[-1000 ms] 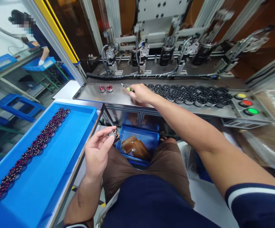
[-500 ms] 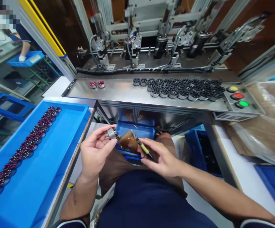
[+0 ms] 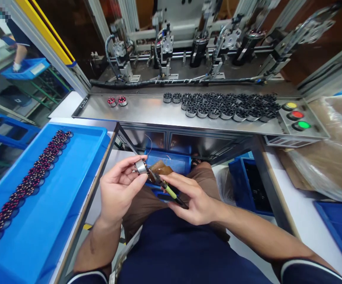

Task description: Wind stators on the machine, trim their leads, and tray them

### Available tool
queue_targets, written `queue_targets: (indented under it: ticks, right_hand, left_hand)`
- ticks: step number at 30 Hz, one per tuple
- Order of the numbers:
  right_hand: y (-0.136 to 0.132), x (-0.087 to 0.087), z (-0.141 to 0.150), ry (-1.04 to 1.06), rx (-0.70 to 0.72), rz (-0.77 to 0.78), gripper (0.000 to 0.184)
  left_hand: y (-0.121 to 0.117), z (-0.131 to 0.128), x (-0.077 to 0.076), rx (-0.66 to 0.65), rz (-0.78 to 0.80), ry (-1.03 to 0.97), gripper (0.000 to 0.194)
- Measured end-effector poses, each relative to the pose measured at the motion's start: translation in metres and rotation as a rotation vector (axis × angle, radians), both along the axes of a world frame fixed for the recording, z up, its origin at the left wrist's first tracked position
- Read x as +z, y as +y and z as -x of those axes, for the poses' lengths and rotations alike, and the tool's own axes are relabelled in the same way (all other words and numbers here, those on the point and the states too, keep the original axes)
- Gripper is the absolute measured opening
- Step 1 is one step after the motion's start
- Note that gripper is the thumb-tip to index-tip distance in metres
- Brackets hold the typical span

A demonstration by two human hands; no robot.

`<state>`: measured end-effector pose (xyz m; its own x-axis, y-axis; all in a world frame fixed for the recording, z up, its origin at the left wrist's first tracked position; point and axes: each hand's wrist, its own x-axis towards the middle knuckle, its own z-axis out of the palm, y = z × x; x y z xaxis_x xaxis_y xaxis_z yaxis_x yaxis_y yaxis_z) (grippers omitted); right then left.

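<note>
My left hand (image 3: 119, 189) pinches a small round wound motor stator (image 3: 142, 167) over my lap, with thin copper wire sticking up from it. In my right hand (image 3: 193, 199) is a small cutting tool with a green-yellow handle (image 3: 168, 191), gripped shut, its tip touching the stator. Below both hands sits a small blue bin (image 3: 173, 162) holding a brown plastic bag. On the left, a large blue tray (image 3: 55, 205) carries a long row of several finished wound stators (image 3: 29, 185).
A steel shelf (image 3: 147, 112) ahead holds two red wound stators (image 3: 117, 101) on its left and several bare black cores (image 3: 224, 104) to the right. Yellow, red and green buttons (image 3: 296, 115) sit at its right end. Machinery stands behind. Another person works at far left (image 3: 17, 51).
My right hand left the steel shelf with the green-handled tool and came down to my lap; the tool's tip now meets the stator in my left hand.
</note>
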<state>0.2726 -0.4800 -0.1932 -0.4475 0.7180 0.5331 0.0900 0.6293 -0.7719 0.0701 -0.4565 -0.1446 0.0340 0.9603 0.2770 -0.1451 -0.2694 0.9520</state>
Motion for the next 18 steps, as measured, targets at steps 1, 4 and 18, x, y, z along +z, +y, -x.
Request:
queue_targets:
  ticks: [1,4,18]
  right_hand:
    - [-0.0001,0.0003,0.0006,0.003,-0.004,-0.005,0.06]
    - [-0.0011,-0.0005,0.0011,-0.001,-0.033,-0.026,0.06]
    - [-0.0047,-0.0063,-0.0027,-0.044,-0.084,0.001,0.065]
  left_hand:
    - [0.0,-0.0001,0.0,0.001,0.002,0.001,0.039]
    - [0.0008,-0.0012,-0.0008,-0.002,0.002,0.006,0.039]
    - [-0.0008,-0.0008,-0.0015,0.036,-0.05,0.007,0.022]
